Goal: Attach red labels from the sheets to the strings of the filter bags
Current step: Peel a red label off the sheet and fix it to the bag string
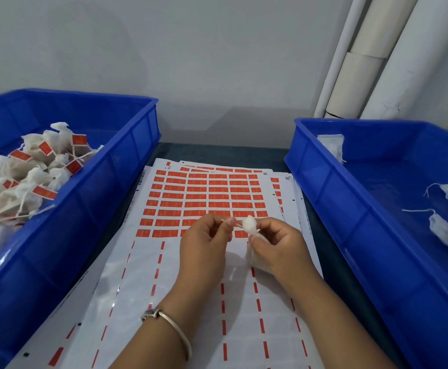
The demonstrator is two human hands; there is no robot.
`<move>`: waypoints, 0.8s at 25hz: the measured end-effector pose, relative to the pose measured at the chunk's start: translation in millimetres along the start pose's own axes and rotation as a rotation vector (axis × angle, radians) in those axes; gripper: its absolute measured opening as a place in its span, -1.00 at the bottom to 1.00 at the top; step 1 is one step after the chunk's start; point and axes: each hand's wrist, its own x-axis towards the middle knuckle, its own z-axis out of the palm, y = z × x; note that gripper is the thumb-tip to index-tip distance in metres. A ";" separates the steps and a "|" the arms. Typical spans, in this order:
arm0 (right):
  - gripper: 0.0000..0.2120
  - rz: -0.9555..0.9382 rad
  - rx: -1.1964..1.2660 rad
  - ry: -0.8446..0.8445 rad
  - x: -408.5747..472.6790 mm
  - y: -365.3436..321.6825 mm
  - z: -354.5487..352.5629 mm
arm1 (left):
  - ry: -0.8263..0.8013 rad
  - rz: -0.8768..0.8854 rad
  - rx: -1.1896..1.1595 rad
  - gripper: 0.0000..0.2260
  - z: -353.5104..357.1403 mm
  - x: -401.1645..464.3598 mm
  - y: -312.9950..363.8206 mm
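Pinching the string (237,225) in our left hand (204,243), we hold the filter bag (252,230) in our right hand (276,243), string running sideways between them. Just beyond, nearer our left grip, lie the red labels (196,198) on the sheet (143,275).

Two blue bins: one on the left (127,166), one on the right (324,182). Two hands, left (204,246) and right (278,243). One bracelet (175,328). Several stacked label sheets (204,198), exact number unclear. The labelled bags (31,177) are too heaped to count.
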 end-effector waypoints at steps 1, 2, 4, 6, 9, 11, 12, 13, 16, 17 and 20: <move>-0.83 -0.009 -0.013 -0.018 -0.3 0.5 0.4 | 0.020 0.013 0.018 -0.83 -0.3 0.5 -0.1; -0.82 -0.017 -0.020 -0.028 -0.2 0.9 0.6 | 0.035 0.028 0.031 -0.82 -0.1 1.0 -0.5; -0.80 -0.029 -0.002 -0.038 1.3 2.2 1.1 | 0.051 0.053 0.056 -0.82 0.2 1.6 -1.0; -0.74 -0.012 0.042 -0.062 2.6 3.1 1.1 | 0.059 0.053 0.063 -0.82 0.9 1.7 -2.4; -0.66 0.007 0.037 -0.125 2.6 3.3 -0.5 | 0.128 0.029 0.074 -0.82 0.0 3.9 -3.4; -0.65 0.020 0.026 -0.169 2.4 3.0 -1.7 | 0.196 -0.037 0.042 -0.82 -3.5 9.4 -3.9; -0.68 0.030 0.025 -0.189 2.5 2.3 -2.0 | 0.215 -0.066 0.027 -0.82 -5.1 11.8 -4.4; -0.71 0.040 0.020 -0.214 2.1 0.8 -2.3 | 0.229 -0.078 0.025 -0.82 -5.8 12.9 -5.1; -0.65 0.072 -0.007 -0.316 0.6 -3.7 -3.1 | 0.257 -0.049 0.034 -0.82 -5.7 12.0 -5.0; -0.63 0.084 -0.019 -0.359 -0.6 -6.8 -3.9 | 0.257 -0.040 0.026 -0.82 -5.9 11.4 -4.5; -0.70 0.095 -0.060 -0.451 -2.9 -11.4 -5.4 | 0.192 -0.027 -0.029 -0.84 -8.1 9.8 -2.1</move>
